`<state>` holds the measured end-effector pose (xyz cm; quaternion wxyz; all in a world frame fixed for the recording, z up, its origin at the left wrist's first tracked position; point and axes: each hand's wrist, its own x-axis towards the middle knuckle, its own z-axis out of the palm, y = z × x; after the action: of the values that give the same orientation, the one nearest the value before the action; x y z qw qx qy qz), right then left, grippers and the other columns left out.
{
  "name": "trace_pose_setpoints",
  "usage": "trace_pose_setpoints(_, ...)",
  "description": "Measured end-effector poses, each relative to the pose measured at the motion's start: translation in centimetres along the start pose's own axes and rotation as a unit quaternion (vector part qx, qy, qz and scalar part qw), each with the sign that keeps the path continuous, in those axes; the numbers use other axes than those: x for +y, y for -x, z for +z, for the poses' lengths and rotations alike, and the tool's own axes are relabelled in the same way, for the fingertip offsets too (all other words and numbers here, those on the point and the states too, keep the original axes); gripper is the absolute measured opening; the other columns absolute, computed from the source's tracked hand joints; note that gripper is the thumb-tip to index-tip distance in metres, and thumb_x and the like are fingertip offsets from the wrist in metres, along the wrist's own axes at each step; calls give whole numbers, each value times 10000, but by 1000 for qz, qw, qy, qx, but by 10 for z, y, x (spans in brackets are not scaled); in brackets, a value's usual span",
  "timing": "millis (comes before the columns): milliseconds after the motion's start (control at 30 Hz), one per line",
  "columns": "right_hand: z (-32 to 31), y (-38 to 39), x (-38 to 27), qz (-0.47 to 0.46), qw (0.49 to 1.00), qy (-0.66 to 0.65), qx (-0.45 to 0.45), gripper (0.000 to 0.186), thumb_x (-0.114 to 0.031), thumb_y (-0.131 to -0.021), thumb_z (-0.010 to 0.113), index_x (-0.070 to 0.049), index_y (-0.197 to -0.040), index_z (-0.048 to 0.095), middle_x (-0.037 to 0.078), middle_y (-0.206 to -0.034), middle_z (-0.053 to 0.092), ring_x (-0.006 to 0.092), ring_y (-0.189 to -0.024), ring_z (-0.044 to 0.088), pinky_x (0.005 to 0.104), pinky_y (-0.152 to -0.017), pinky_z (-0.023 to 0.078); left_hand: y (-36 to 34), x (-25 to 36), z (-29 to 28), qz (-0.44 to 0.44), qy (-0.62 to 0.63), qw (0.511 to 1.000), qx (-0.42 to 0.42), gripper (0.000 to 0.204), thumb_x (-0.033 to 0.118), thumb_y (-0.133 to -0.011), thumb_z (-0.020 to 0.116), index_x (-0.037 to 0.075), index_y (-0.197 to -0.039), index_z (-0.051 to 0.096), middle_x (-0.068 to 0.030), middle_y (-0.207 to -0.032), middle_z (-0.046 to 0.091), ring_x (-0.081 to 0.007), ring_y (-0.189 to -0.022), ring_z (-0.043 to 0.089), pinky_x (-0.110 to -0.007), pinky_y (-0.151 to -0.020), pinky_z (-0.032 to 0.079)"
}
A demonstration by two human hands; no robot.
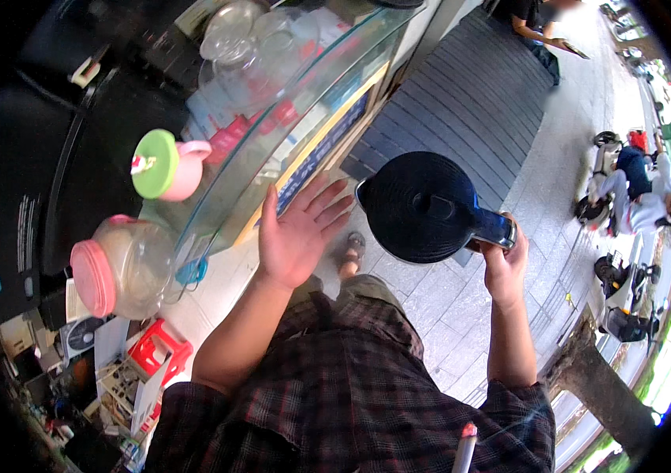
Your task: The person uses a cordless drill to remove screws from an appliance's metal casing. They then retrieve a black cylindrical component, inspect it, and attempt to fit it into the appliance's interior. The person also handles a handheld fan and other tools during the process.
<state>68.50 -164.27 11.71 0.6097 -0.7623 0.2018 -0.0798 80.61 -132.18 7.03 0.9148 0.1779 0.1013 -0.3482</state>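
Note:
My right hand [505,264] grips the handle of a dark electric kettle [414,213], held out in front of me over the pavement. Its round black lid with a raised grip faces up, and the spout points left. My left hand [300,229] is empty, palm up with fingers spread, between the kettle and a glass counter. On the counter's glass [233,169] stand a pink mug with a green lid [166,165] and a clear jar with a pink lid [126,268]. A lit cigarette [466,449] shows at the lower edge.
Clear glass jars [233,39] sit at the counter's far end. A red plastic stool [160,351] and cluttered parts are lower left. Beyond the kettle lies a grey slatted ramp [469,94]. A person [540,31] holds something flat; parked scooters [623,292] and a tree trunk [607,386] are right.

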Motion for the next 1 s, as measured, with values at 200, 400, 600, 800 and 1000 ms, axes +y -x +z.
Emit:
trace_pose_setpoints(200,34,1,-12,-132,972,153,-118,215,-62,-709,650,2,-895,563,94,-776,534,223,-698,545,323,-647,437,44,-13,-64,53,-110,986,110,678,556,-1055,352,36,-1460,511,-186,-1403,589,-300,-1228,585,-425,-1066,442)
trace_pose_setpoints(400,115,37,-10,-200,918,196,-281,238,-69,-700,681,-4,-916,604,153,-797,557,324,-724,579,381,-673,459,218,-84,-307,-32,-754,606,251,380,301,-842,745,1,-1055,651,-177,-1002,665,-283,-904,640,-416,-791,508)
trace_pose_setpoints(600,229,121,8,-174,862,159,-449,256,-45,-747,654,-13,-995,599,121,-870,579,270,-765,567,353,-711,460,459,-196,-437,-284,-598,607,440,409,412,-931,598,63,-1098,729,-251,-1100,715,-406,-998,704,-487,-891,563)
trace_pose_setpoints(800,339,257,1,-84,812,179,-548,146,24,-796,627,-38,-902,549,48,-796,532,126,-790,484,305,-702,425,582,-272,-454,-44,-409,656,633,288,276,-954,566,47,-1055,707,-199,-1163,699,-403,-1142,643,-477,-981,524)
trace_pose_setpoints(1000,443,397,-32,-106,738,204,-634,106,-39,-880,695,-48,-911,595,15,-818,595,105,-779,516,303,-700,446,682,-345,-481,-17,-266,688,675,292,296,-940,627,74,-1107,718,-175,-1115,740,-332,-1035,705,-435,-900,556)
